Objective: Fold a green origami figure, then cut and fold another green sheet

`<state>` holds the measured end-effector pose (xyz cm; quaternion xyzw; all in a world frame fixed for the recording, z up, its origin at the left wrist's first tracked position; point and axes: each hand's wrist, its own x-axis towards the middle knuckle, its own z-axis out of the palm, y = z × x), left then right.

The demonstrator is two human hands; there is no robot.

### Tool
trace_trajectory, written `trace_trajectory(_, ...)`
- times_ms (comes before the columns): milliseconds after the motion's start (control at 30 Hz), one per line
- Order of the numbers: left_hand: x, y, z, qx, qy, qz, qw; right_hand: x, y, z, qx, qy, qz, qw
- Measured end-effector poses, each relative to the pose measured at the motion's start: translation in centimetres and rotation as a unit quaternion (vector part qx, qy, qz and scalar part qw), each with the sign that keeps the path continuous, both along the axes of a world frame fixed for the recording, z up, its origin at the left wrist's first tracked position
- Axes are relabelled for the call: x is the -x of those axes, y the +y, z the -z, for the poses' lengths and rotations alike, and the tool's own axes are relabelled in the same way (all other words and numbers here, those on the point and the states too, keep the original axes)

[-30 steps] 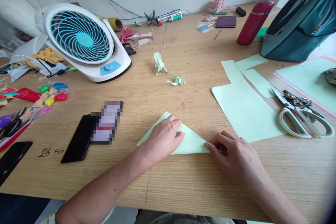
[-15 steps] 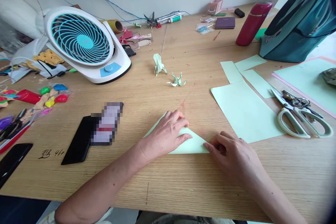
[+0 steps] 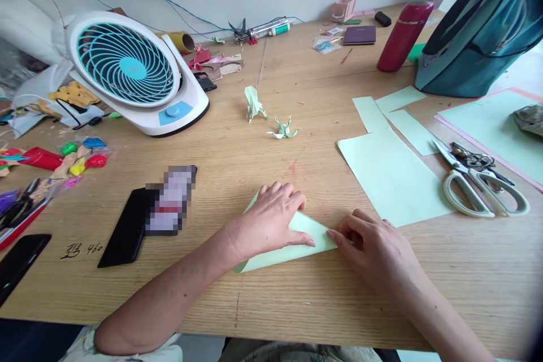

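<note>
A pale green folded paper (image 3: 271,255) lies flat on the wooden table (image 3: 297,305) near its front edge. My left hand (image 3: 271,218) rests on top of it, fingers stretched out and pressing the fold down. My right hand (image 3: 373,251) sits at the paper's right corner, its fingers curled and the fingertips pinching that tip against the table. Two small folded green paper figures (image 3: 253,104) (image 3: 282,128) stand farther back at the middle of the table.
Green paper sheets (image 3: 390,175) and scissors (image 3: 479,186) lie to the right, a teal bag (image 3: 475,34) and red bottle (image 3: 403,28) behind them. A white and teal fan (image 3: 131,70), a black phone (image 3: 131,226) and coloured clutter (image 3: 80,155) occupy the left.
My left hand slid right along the paper toward its tip, pressing the crease. The paper's left end swung toward me. My right hand stayed at the right corner.
</note>
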<state>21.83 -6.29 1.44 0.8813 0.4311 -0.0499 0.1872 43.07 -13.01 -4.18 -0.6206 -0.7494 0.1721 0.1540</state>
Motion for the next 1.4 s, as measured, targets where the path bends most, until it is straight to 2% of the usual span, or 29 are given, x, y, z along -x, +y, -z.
trace_trajectory(300, -1.0, -1.8, -0.8, -0.019, 0.069, -0.008, 0.997, -0.2, -0.1, -0.3, 0.004, 0.010, -0.020, 1.000)
trace_trajectory(467, -0.7, -2.3, -0.5, -0.020, 0.043, 0.001, 0.999, -0.3, -0.1, -0.3, 0.018, 0.027, -0.019, 0.999)
trace_trajectory(733, -0.3, -1.3, 0.0, 0.074, -0.057, -0.002, 0.996, -0.7, -0.2, -0.8, 0.048, 0.066, -0.024, 0.996)
trace_trajectory(933, 0.0, -0.2, 0.0, 0.157, -0.093, -0.035, 0.983, -1.3, 0.0, -1.3, 0.091, 0.099, -0.066, 0.989)
trace_trajectory(1100, 0.6, 0.6, 0.5, 0.200, -0.116, -0.028, 0.973, -2.2, 0.2, -0.9, 0.121, 0.136, -0.094, 0.979)
trace_trajectory(1267, 0.9, 1.2, 0.3, 0.228, -0.126, -0.023, 0.965, -2.4, -0.4, -1.3, 0.113, 0.182, -0.063, 0.975)
trace_trajectory(1400, 1.2, 1.4, 0.1, 0.248, -0.145, -0.019, 0.958, -2.4, -0.9, -2.2, 0.193, 0.214, -0.016, 0.957)
